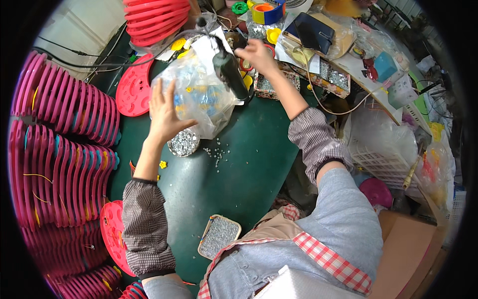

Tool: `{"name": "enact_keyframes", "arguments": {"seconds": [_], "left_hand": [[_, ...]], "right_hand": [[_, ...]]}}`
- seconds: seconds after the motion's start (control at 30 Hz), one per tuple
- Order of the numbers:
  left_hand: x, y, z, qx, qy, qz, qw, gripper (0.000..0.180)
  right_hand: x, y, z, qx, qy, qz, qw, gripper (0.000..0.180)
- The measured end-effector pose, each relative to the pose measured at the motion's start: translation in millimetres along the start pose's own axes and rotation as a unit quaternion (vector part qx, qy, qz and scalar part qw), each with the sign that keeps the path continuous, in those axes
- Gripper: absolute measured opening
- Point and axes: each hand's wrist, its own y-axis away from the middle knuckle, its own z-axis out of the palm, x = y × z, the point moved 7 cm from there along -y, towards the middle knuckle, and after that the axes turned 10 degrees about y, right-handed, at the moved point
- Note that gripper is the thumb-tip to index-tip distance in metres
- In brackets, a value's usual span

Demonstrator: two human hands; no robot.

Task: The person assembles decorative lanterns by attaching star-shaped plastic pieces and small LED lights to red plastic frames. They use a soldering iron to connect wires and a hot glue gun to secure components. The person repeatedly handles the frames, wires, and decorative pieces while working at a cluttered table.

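Left grip (pixel 166 113) spread wide, thumb (pixel 187 123) out to the right — right grip (pixel 260 57) farther forward, fingers (pixel 244 53) bent — left forearm (pixel 148 162) and right forearm (pixel 291 97) stretched ahead

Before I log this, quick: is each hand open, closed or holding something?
Left hand: open, fingers spread, by the clear plastic bag; contact unclear.
Right hand: fingers partly curled near the black cylinder; whether it holds anything cannot be told.

Grey buttoned shirt (pixel 343 209), checked sleeve covers (pixel 147 226) with dark bands (pixel 158 274), seemingly a tan, red-gingham-trimmed apron (pixel 269 226)
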Motion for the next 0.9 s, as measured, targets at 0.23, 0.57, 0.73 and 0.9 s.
{"name": "enact_keyframes", "arguments": {"seconds": [0.23, 0.57, 0.73, 0.9], "left_hand": [[10, -37, 68, -0.037, -0.042, -0.040, 0.998, 0.124], [-91, -47, 98, -0.065, 0.189, -0.177, 0.963, 0.057], [-109, -43, 24, 0.073, 0.099, -0.099, 0.987, 0.039], [-184, -46, -45, 0.257, 0.125, -0.096, 0.953, 0.015]], "right_hand": [[-25, -13, 63, -0.072, 0.253, -0.106, 0.959, 0.040], [-32, -118, -70, 0.559, 0.292, -0.213, 0.746, 0.023], [-45, -36, 9, -0.035, 0.173, -0.303, 0.937, 0.058], [-36, 29, 85, -0.280, 0.490, -0.352, 0.747, 0.073]]}}
